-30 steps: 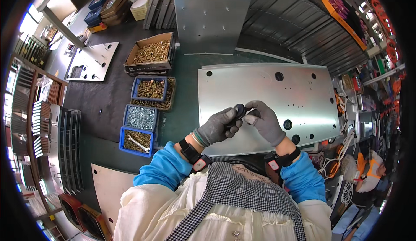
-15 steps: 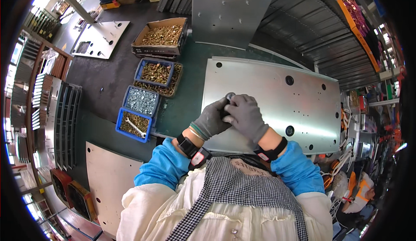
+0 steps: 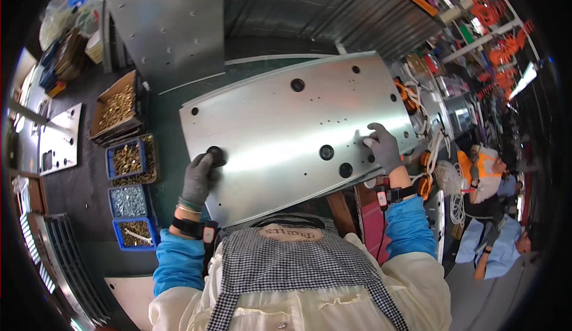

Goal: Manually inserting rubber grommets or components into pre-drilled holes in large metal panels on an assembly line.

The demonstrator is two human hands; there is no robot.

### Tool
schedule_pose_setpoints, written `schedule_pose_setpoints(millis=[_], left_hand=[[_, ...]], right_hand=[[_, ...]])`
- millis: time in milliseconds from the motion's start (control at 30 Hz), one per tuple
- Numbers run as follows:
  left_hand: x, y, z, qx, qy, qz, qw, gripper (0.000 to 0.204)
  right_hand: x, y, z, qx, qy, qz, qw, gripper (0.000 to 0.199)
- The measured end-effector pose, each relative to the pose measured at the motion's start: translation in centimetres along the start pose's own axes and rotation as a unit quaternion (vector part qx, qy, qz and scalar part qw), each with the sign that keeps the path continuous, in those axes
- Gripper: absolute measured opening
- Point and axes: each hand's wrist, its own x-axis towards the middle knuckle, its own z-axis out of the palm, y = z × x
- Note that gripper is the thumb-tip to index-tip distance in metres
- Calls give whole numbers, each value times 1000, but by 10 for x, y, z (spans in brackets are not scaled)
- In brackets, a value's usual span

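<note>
One black disc (image 3: 215, 155), in left hand (image 3: 198, 181), over metal panel (image 3: 262, 146)

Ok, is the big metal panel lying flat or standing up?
Lying flat: the metal panel shows its broad, holed face upward.

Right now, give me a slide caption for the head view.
Left hand at a black disc, right hand open over the metal panel, blue bins off to the left.

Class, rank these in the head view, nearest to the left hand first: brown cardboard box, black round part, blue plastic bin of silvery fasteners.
1. Black round part: in the left hand.
2. Blue plastic bin: left.
3. Brown cardboard box: farther, upper left.
</note>
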Motion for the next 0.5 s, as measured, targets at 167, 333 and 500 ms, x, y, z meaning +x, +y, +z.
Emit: schedule_pose_setpoints(millis=[167,333,500], left_hand=[[8,5,-5,-17,-39,-11,999,39],[12,-2,-10,-19,-44,-4,999,41],[13,-7,-7,-63,-82,4,995,32]], right_hand=[[-35,57,2,-162,138,-145,966,19],[-47,57,21,-225,182,-126,949,18],[-44,50,26,-248,175,-114,946,22]])
